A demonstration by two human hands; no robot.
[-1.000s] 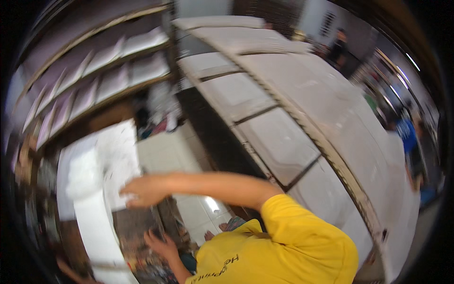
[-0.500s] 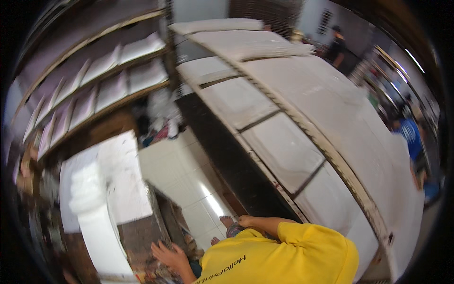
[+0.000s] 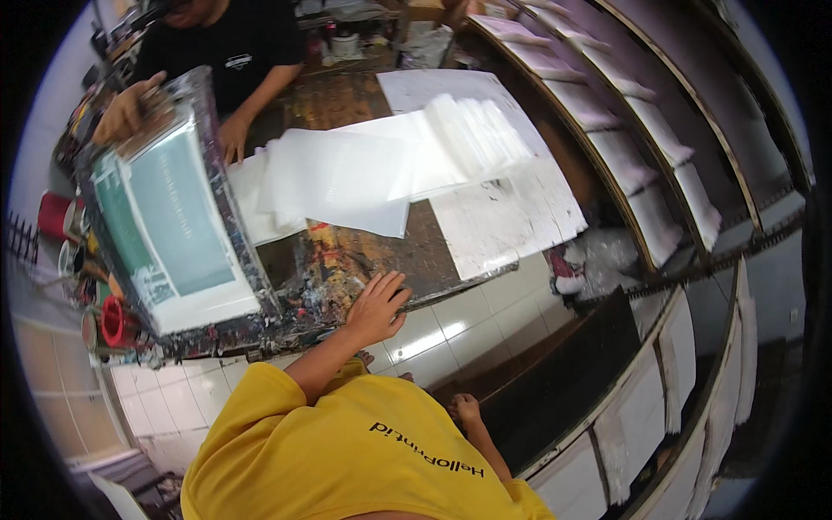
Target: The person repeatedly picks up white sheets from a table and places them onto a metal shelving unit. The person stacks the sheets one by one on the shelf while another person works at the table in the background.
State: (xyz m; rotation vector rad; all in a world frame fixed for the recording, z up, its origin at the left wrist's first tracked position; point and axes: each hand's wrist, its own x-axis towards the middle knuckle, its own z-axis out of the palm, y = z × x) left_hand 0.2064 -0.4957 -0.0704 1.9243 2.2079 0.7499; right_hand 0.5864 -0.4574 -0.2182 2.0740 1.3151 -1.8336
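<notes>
My left hand (image 3: 379,308) lies on the near edge of a paint-stained wooden table (image 3: 334,260), its fingers spread and nothing in them. Lower down, to the right, my right hand (image 3: 465,407) hangs with curled fingers beside a long black board (image 3: 555,368); no object shows in it. Beyond my left hand, translucent white sheets (image 3: 338,178) lie overlapping on the table. A stack of similar sheets (image 3: 485,139) sits at their right end, partly over a stained white board (image 3: 520,225). To the left is a screen-printing frame (image 3: 182,212) with a teal design.
Across the table a co-worker in a black shirt (image 3: 247,48) has one hand at the frame's top and another by the sheets. Red tubs (image 3: 117,321) stand at left. Racks of pale sheets (image 3: 624,156) line the right; another rack (image 3: 624,425) stands beside me. White floor tiles (image 3: 472,316) show between.
My view has swung left, bringing the co-worker, printing frame and overlapping sheets into sight. My left hand, hovering by the table edge before, now rests on it. My right hand remains low and curled.
</notes>
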